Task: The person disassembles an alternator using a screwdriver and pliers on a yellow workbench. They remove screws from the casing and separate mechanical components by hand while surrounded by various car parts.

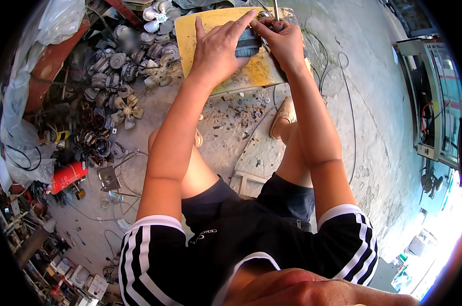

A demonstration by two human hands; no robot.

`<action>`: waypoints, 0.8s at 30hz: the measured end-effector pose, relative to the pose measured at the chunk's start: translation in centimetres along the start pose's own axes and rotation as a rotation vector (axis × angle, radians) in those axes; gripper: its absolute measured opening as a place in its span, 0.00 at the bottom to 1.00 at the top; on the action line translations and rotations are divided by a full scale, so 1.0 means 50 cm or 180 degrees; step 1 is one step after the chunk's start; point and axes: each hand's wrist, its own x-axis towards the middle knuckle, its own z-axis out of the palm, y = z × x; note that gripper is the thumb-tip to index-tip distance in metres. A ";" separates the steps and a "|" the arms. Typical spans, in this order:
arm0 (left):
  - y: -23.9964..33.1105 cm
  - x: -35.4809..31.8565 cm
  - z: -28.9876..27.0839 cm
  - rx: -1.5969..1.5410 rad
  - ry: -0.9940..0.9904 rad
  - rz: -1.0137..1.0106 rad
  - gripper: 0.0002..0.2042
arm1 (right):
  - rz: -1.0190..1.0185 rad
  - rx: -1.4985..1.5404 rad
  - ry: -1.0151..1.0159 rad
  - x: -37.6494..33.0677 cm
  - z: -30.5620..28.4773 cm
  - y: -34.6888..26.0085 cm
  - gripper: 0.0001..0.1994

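Nearest are the shorts (pixel 287 199) and bare knees, with a sandal (pixel 283 122) on the floor just short of the surface, so a dropped part or tool could strike a bare leg or lightly covered foot. The floor (pixel 373 153) there is strewn with scraps (pixel 241 115), and a small piece that fell among them would probably be hard to find. Beyond, on the yellow surface (pixel 189 33), sits the dark ribbed block (pixel 247 46), between the two hands. The left hand (pixel 218 51) is spread around its left side, thumb by the near edge and forefinger reaching past the far end; how firmly it grips, I cannot tell. If that hold is light, the block could skid or turn under a push, since no clamp is visible. The right hand (pixel 283 43) is curled around a red-handled tool (pixel 277 25), its shaft pointing away, with thumb and forefinger near the block's far right corner; whether they pinch something small is hidden. With the tool held while those fingertips work, a slip could let it drop or knock the left forefinger just beside it. Left of the surface, the heap of motors (pixel 108 76) and fans (pixel 127 110) could swallow anything rolling off that edge.
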 end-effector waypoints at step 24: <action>0.004 0.034 -0.021 -0.0763 0.0088 -0.0638 0.45 | 0.0379 -0.1711 0.0098 0.035 -0.042 0.042 0.21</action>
